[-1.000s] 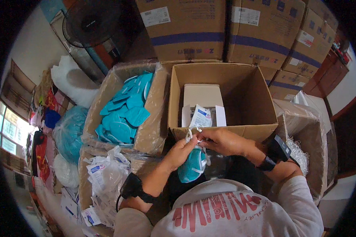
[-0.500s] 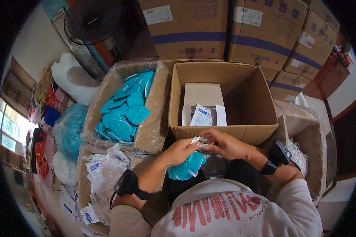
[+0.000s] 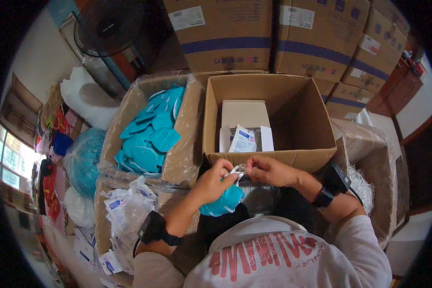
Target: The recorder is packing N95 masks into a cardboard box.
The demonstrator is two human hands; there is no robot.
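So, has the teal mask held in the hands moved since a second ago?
Yes. The teal mask has shifted a little to the left, judged against the front wall of the open middle carton.

A cupped teal mask (image 3: 222,203) hangs tilted just below the left hand (image 3: 211,185), its upper edge partly hidden behind it. Its white straps (image 3: 234,169) (too small to tell how they cross) are looped between the fingertips of that hand and the right hand (image 3: 269,171).
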